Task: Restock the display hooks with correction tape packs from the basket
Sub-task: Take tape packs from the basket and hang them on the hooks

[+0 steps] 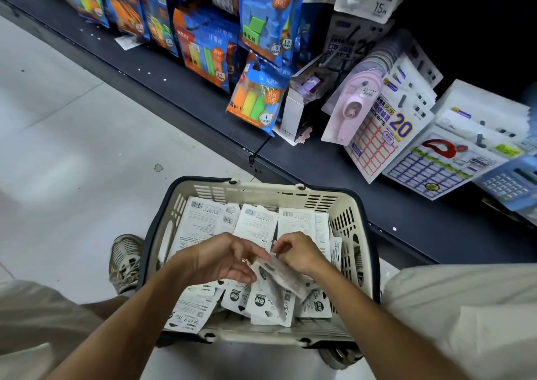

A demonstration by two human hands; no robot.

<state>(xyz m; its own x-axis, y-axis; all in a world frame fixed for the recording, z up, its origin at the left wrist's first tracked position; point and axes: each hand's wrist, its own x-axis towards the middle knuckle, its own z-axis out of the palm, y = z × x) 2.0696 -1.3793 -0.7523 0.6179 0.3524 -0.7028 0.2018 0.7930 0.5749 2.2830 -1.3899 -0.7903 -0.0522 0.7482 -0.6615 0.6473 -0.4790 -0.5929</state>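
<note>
- Down over the basket (263, 193), both my hands meet above its middle, and the basket sits on the pale floor (66, 135) between my knees.
- My left hand (223, 259) is curled, fingers closed around one end of a blurred correction tape pack (279, 272).
- My right hand (299, 253) pinches the same pack's upper edge between thumb and fingertips.
- More packs (270, 307) lie heaped along the basket's near edge, printed faces up; others stand against its far wall, white backs and barcodes showing.
- Beyond the basket's far rim, the dark shelf base (319, 159) runs diagonally, with label sheets (380, 135) and blue packets (261, 25) hanging above it.
- My shoe (125, 260) rests just beside the basket's left wall.
</note>
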